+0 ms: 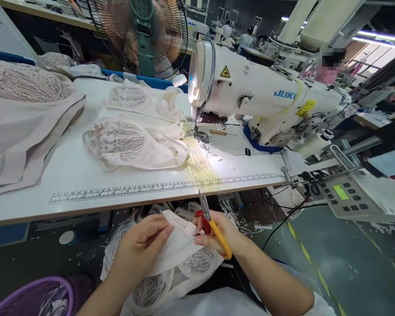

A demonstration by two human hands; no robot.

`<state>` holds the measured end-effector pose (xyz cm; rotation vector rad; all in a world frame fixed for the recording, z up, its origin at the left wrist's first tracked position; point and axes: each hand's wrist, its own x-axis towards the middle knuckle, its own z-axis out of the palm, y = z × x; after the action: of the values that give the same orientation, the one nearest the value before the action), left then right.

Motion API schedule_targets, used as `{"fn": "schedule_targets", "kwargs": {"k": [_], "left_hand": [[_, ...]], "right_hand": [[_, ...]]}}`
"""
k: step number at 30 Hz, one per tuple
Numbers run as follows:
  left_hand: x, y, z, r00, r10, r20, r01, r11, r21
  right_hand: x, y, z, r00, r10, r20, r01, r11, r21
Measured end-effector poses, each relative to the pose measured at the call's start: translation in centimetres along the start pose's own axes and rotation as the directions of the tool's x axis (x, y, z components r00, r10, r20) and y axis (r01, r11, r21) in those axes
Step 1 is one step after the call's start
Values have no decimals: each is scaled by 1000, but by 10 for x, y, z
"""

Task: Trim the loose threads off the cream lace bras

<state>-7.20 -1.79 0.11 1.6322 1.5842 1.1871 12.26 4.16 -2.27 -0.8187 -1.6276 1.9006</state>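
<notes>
The garment [181,250], pale with lace panels, is in front of the table [72,158], on the person's side of its front edge. The left hand [141,243] pinches it between thumb and bent fingers, palm turned inward. The right hand [222,232] has scissors [214,228] hooked in its fingers, with its thumb against the garment's upper edge; that wrist bends inward, and both forearms reach up from below. The hands are near each other, with a stretch of cloth between them. Both are clear of the table's front edge, though the scissors' tips overlap it in this view. Along that edge the tabletop is bare around a printed ruler [164,188]. The garment's upper edge slopes down from the left hand towards the right, and its lace panels hang below, farther from the table. The scissors' blades point towards the table.
</notes>
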Motion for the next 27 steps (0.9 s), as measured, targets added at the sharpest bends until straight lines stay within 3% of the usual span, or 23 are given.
{"fn": "schedule_targets", "kwargs": {"k": [4,8,11,13,16,18,20,21,23,27], "left_hand": [[-8,10,2,981,177,82,-186,976,111],[-11,26,4,896,379,231,-408,908,93],[-8,31,9,852,433,295,-475,876,86],[-6,31,14,845,432,317,-481,872,92],[-6,31,24,843,416,340,-476,873,112],[-8,32,31,848,416,329,-480,865,143],[-10,33,37,855,430,289,-487,857,168],[-11,32,39,865,428,264,-479,860,175],[-14,30,43,904,368,217,-410,890,198],[-18,23,45,983,128,130,-160,945,284]], "right_hand": [[-5,3,-5,999,47,-5,-46,995,84],[-6,-2,-17,978,159,136,-177,974,138],[-10,-8,-23,938,205,278,-241,965,100],[-13,-12,-24,928,244,282,-256,967,6],[-15,-14,-24,944,299,137,-235,905,-354],[-15,-12,-24,961,276,-6,-225,770,-597],[-17,-8,-26,963,233,-133,-259,673,-693],[-19,-6,-27,961,216,-172,-274,671,-689],[-24,-3,-30,960,203,-193,-279,753,-596],[-38,4,-30,983,177,-58,-183,976,-122]]}}
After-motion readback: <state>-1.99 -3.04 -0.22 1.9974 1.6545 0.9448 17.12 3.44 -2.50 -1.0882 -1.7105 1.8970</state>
